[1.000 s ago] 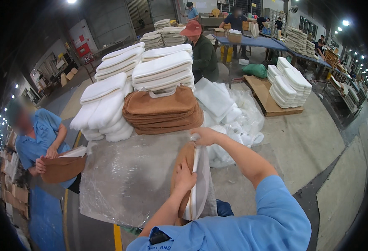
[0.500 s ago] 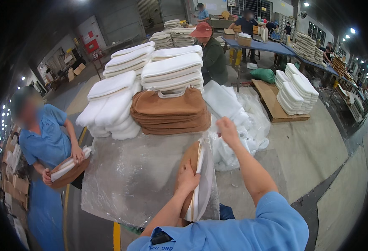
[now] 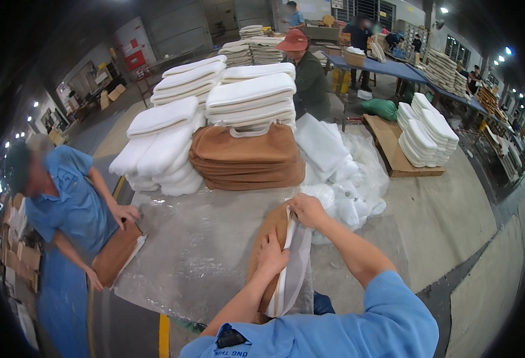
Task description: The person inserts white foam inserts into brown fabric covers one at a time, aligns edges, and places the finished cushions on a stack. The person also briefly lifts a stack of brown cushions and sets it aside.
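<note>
At lower centre, the left hand [image 3: 272, 255] presses the brown cover [image 3: 269, 238] while the right hand [image 3: 307, 210] pinches its top edge (white pad [image 3: 290, 268] half inside), so seating it likely comes next.

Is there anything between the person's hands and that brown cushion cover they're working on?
No. The left hand rests flat on the brown cover, and the right hand grips its top edge beside the white insert. Nothing visible lies between them.
</note>
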A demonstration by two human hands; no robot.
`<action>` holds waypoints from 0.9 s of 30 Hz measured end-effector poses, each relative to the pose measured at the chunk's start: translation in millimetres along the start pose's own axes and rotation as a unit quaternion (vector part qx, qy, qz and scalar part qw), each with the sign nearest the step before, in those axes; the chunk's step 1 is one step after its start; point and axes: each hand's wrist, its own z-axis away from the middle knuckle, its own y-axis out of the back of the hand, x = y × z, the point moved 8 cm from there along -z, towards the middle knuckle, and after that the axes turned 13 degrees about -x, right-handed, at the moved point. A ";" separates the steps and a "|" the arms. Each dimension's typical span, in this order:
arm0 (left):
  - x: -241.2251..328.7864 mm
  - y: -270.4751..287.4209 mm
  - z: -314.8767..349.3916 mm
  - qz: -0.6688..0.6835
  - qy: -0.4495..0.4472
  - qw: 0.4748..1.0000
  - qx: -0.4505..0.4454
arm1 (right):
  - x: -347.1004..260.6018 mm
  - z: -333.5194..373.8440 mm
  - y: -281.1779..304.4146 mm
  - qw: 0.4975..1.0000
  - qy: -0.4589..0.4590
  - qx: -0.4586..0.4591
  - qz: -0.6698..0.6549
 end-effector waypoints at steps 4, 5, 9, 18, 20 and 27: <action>-33.4 20.2 8.2 0.018 0.026 0.999 0.031 | -46.4 31.4 -7.5 0.986 0.063 0.042 -0.147; -29.9 17.2 5.3 0.025 0.017 0.999 0.030 | -40.4 44.7 0.6 0.983 0.062 0.066 -0.160; -13.6 -0.8 -9.3 0.001 0.011 1.000 0.014 | 35.6 74.7 33.5 0.948 -0.149 0.142 -0.243; -20.9 -1.0 -8.1 -0.005 0.010 0.999 0.035 | -15.2 35.9 -16.1 0.981 -0.189 -0.012 0.050; -17.0 -1.6 -10.8 0.006 0.009 1.000 0.021 | -5.1 27.2 -15.0 0.977 -0.202 0.010 0.070; -25.3 1.6 -8.0 0.014 0.013 1.000 0.014 | -27.0 18.0 -12.8 0.988 -0.028 -0.004 -0.155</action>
